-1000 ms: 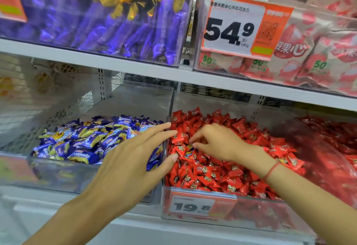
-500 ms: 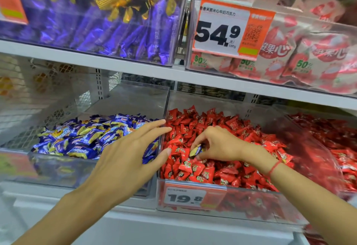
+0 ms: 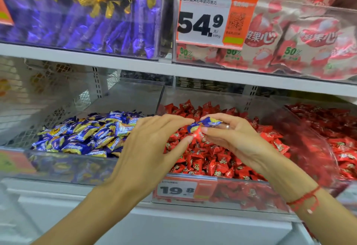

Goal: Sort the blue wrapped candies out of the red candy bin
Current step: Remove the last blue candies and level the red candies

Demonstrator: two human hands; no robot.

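Spanning the lower shelf in front of you, the red candy bin (image 3: 301, 134) sits just right of the bin of blue candies (image 3: 58, 167). Your left hand (image 3: 148, 152) reaches over their shared wall, fingers straight and relaxed, fingertips at the wrapper. Your right hand (image 3: 237, 138) pinches one blue wrapped candy (image 3: 204, 124) between thumb and fingertips, raised above the red candies.

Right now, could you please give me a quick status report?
Right hand pinches blue wrapped candy above the red candy bin. Left hand open, fingertips at it. Nothing in the way.
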